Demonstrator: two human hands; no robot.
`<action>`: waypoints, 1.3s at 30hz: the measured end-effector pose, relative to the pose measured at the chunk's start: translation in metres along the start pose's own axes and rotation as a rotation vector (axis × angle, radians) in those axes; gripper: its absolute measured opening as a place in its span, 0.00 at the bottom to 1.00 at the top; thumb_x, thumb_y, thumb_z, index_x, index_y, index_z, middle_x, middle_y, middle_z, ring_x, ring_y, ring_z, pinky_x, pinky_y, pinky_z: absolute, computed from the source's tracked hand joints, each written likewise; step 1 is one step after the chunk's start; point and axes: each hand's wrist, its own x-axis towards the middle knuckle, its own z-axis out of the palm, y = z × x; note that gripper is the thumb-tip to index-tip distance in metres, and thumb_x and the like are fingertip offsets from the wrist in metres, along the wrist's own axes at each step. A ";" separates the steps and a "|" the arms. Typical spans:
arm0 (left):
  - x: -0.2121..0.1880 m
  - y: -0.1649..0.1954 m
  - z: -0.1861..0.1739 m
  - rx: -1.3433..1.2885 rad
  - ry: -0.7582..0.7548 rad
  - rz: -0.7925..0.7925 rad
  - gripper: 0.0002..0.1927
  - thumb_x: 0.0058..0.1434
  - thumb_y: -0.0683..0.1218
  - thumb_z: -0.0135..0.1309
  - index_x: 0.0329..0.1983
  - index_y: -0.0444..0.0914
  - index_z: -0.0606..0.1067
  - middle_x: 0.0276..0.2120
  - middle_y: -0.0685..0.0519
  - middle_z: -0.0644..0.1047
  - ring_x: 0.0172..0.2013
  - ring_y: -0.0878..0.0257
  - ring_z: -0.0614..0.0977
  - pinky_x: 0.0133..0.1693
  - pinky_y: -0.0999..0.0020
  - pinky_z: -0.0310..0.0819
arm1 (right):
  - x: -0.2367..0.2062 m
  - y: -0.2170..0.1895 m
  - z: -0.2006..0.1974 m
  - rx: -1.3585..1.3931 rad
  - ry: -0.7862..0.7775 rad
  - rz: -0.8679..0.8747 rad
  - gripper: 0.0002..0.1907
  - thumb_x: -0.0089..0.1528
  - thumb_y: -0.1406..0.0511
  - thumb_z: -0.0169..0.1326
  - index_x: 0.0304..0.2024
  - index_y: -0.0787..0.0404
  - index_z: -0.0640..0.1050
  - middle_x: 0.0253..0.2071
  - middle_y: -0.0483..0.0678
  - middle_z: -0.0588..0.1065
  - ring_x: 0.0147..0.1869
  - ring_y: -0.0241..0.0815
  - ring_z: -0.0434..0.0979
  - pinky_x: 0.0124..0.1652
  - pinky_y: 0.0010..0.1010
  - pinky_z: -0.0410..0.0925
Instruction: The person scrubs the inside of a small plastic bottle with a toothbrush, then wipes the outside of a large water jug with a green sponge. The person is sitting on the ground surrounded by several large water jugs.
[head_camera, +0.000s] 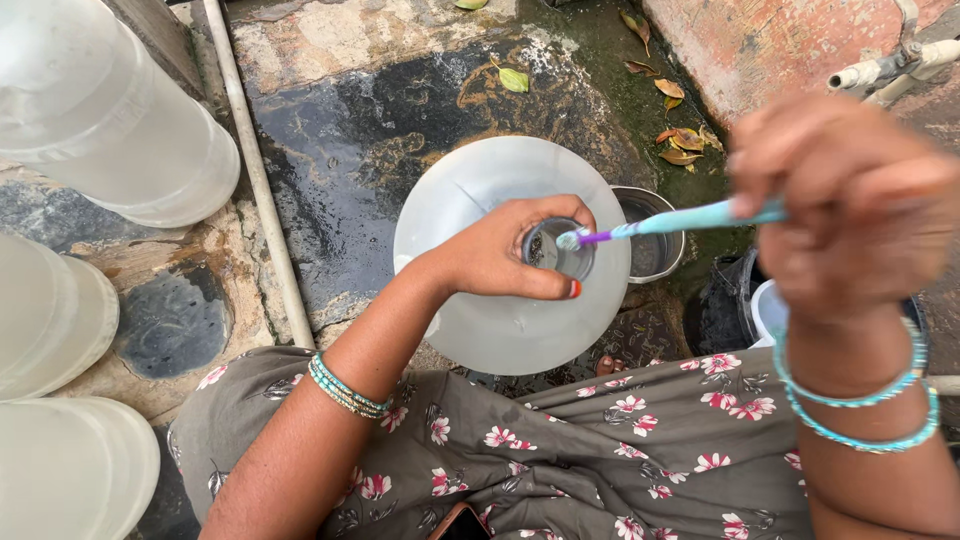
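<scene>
Translucent jug, upright: my left hand clamps its neck; right hand grips toothbrush, bristles pointing left at the mouth.

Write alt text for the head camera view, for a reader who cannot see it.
Seen from above, the left hand grips the neck of a large translucent water jug while the right hand holds a blue toothbrush, bristles at the jug's mouth. A steel bowl sits behind on wet stone ground.

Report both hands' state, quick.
Left hand: closed around the neck of the large translucent water jug.
Right hand: closed on a turquoise toothbrush, bristles at the jug's mouth.
</scene>
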 end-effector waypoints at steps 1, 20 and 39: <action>-0.001 -0.001 -0.006 -0.030 0.007 0.001 0.21 0.53 0.49 0.65 0.49 0.39 0.74 0.41 0.55 0.78 0.45 0.66 0.79 0.51 0.68 0.74 | 0.000 0.004 -0.016 0.071 0.112 -0.066 0.27 0.75 0.50 0.41 0.25 0.56 0.60 0.25 0.39 0.63 0.28 0.37 0.69 0.31 0.26 0.63; -0.005 0.007 -0.072 0.417 0.277 -0.033 0.24 0.54 0.56 0.66 0.48 0.40 0.76 0.42 0.51 0.82 0.46 0.58 0.84 0.50 0.64 0.76 | -0.038 0.115 -0.015 -0.565 -0.492 0.921 0.23 0.67 0.50 0.52 0.52 0.60 0.81 0.42 0.51 0.81 0.48 0.46 0.81 0.48 0.39 0.70; -0.015 0.030 -0.074 0.670 0.446 -0.067 0.24 0.62 0.57 0.63 0.53 0.38 0.73 0.44 0.47 0.82 0.48 0.50 0.85 0.48 0.57 0.77 | -0.205 0.189 0.149 -0.767 -0.274 1.116 0.28 0.58 0.60 0.64 0.59 0.58 0.73 0.55 0.60 0.70 0.59 0.65 0.71 0.54 0.52 0.67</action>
